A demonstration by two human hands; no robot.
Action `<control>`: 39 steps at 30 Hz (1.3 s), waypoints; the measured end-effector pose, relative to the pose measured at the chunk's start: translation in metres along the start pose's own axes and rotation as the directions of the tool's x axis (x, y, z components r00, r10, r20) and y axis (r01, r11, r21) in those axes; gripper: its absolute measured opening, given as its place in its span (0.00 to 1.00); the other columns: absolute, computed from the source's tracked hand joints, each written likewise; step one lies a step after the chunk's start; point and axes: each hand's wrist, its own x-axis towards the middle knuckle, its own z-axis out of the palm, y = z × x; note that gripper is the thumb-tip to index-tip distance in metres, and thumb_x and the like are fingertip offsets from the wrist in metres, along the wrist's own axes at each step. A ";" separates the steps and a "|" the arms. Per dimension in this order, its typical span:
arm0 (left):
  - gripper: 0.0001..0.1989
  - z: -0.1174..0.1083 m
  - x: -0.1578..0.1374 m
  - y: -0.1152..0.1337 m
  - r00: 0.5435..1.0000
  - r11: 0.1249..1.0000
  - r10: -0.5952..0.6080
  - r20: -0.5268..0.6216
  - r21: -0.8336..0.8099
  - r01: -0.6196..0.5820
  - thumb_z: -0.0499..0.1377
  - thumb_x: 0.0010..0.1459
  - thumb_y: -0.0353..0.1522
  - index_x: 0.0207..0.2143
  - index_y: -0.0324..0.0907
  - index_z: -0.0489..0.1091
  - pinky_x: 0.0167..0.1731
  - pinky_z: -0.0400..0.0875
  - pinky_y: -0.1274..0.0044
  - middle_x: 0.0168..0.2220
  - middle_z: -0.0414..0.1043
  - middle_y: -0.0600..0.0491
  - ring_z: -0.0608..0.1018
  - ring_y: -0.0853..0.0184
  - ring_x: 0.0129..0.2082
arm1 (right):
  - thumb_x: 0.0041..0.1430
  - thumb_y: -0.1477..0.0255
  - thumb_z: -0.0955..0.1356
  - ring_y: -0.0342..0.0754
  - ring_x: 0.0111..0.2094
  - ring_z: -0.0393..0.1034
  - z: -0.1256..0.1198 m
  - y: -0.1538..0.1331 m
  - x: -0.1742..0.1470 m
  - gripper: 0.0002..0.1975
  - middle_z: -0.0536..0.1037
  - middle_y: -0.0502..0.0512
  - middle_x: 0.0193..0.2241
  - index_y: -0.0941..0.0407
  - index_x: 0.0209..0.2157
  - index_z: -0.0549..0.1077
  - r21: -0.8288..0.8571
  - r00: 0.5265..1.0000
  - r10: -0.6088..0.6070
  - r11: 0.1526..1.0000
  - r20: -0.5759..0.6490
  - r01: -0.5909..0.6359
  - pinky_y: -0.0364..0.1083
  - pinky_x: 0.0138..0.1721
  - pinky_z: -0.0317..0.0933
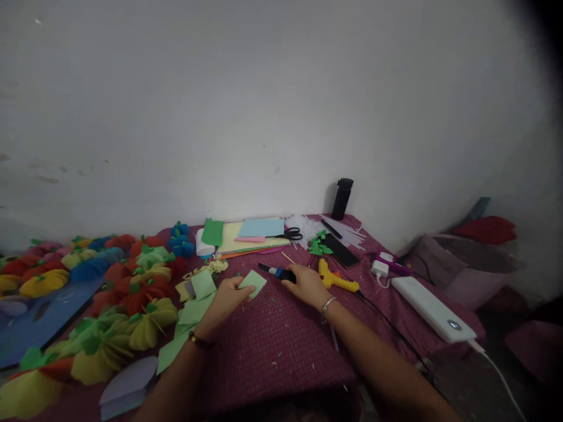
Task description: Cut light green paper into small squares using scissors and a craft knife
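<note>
A small stack of light green paper squares [254,284] is pinched between the thumb and fingers of my left hand [231,296], above the middle of the table. My right hand [308,284] is closed over the black handle of a utility knife [278,272] with a blue part; its front end points left. More light green paper sheets [191,313] lie beside my left forearm. Just right of my right hand rests a yellow glue gun [336,280] with a black cord. Green paper leaves [319,243] lie behind it.
Colourful paper pumpkins [143,287] crowd the left side. At the back are coloured sheets [261,227], black scissors [292,234], glue sticks [303,225], a phone [341,250] and a black bottle [342,199]. A white power bank [433,308] with cables sits right.
</note>
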 end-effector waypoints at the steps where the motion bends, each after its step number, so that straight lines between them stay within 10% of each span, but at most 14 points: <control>1: 0.15 0.000 -0.001 0.003 0.997 0.996 0.061 -0.050 0.068 -0.058 0.60 0.47 0.40 0.30 0.36 0.74 0.25 0.64 0.77 0.25 0.73 0.53 0.72 0.66 0.24 | 0.55 0.63 0.67 0.50 0.39 0.70 0.003 0.000 0.001 0.14 0.76 0.56 0.37 0.56 0.40 0.71 -0.029 1.000 -0.008 1.000 0.026 0.008 0.45 0.39 0.59; 9: 0.24 0.002 -0.008 0.012 0.942 0.970 0.238 -0.238 0.020 -0.240 0.44 0.61 0.41 0.26 0.39 0.74 0.43 0.65 0.71 0.31 0.76 0.48 0.75 0.62 0.36 | 0.54 0.65 0.67 0.52 0.41 0.67 0.011 0.005 0.004 0.13 0.74 0.60 0.39 0.58 0.38 0.72 -0.125 0.995 -0.016 0.992 0.101 0.029 0.48 0.44 0.57; 14: 0.20 0.003 -0.013 0.013 0.866 0.924 0.372 -0.334 0.046 -0.379 0.45 0.62 0.38 0.29 0.40 0.74 0.48 0.64 0.71 0.39 0.74 0.47 0.74 0.61 0.42 | 0.57 0.67 0.66 0.52 0.46 0.65 0.006 -0.008 0.000 0.14 0.73 0.60 0.43 0.57 0.44 0.70 0.214 0.998 -0.048 0.975 -0.050 0.058 0.51 0.48 0.56; 20: 0.16 0.009 -0.023 0.013 0.787 0.835 0.549 -0.282 0.221 -0.503 0.46 0.62 0.34 0.36 0.40 0.74 0.50 0.63 0.70 0.43 0.72 0.46 0.72 0.62 0.46 | 0.59 0.55 0.60 0.42 0.24 0.68 0.013 -0.051 0.005 0.18 0.75 0.51 0.25 0.57 0.35 0.66 0.888 0.940 -0.080 0.364 0.331 -0.282 0.42 0.27 0.62; 24: 0.16 0.008 -0.023 0.014 0.751 0.854 0.510 -0.420 0.139 -0.502 0.49 0.61 0.37 0.47 0.41 0.69 0.54 0.60 0.68 0.51 0.67 0.45 0.68 0.61 0.53 | 0.47 0.59 0.69 0.38 0.16 0.60 0.026 -0.057 0.017 0.16 0.67 0.43 0.15 0.57 0.27 0.63 0.932 0.967 0.006 0.266 0.255 -0.247 0.39 0.21 0.55; 27: 0.20 0.005 -0.015 0.012 0.814 0.908 0.205 -0.544 -0.205 -0.365 0.50 0.59 0.43 0.49 0.42 0.65 0.41 0.70 0.71 0.47 0.69 0.46 0.73 0.62 0.46 | 0.48 0.61 0.69 0.38 0.17 0.60 0.034 -0.048 0.021 0.14 0.66 0.42 0.16 0.57 0.25 0.63 0.935 0.987 0.047 0.313 0.156 -0.163 0.39 0.22 0.53; 30: 0.22 0.006 -0.006 0.006 0.965 0.884 -0.024 -0.263 -0.456 -0.103 0.53 0.53 0.48 0.38 0.39 0.68 0.24 0.69 0.76 0.30 0.72 0.51 0.74 0.66 0.26 | 0.49 0.61 0.68 0.39 0.19 0.60 0.034 -0.040 0.018 0.13 0.66 0.43 0.16 0.57 0.26 0.64 0.898 0.989 0.027 0.417 0.145 -0.143 0.39 0.23 0.52; 33: 0.18 0.015 -0.004 0.002 0.998 0.937 -0.003 -0.065 -0.348 -0.020 0.57 0.49 0.46 0.24 0.39 0.67 0.18 0.60 0.79 0.18 0.64 0.57 0.66 0.72 0.16 | 0.49 0.60 0.68 0.40 0.21 0.60 0.030 -0.038 0.014 0.14 0.66 0.44 0.19 0.56 0.27 0.65 0.881 0.992 0.021 0.457 0.124 -0.120 0.40 0.24 0.54; 39: 0.15 0.033 -0.008 0.002 0.959 0.981 0.148 -0.240 -0.086 -0.173 0.53 0.54 0.40 0.19 0.43 0.60 0.21 0.53 0.78 0.17 0.57 0.59 0.60 0.71 0.20 | 0.48 0.59 0.69 0.40 0.20 0.60 0.032 -0.041 0.010 0.17 0.69 0.46 0.20 0.58 0.32 0.68 0.914 0.975 -0.034 0.358 0.219 -0.193 0.41 0.23 0.56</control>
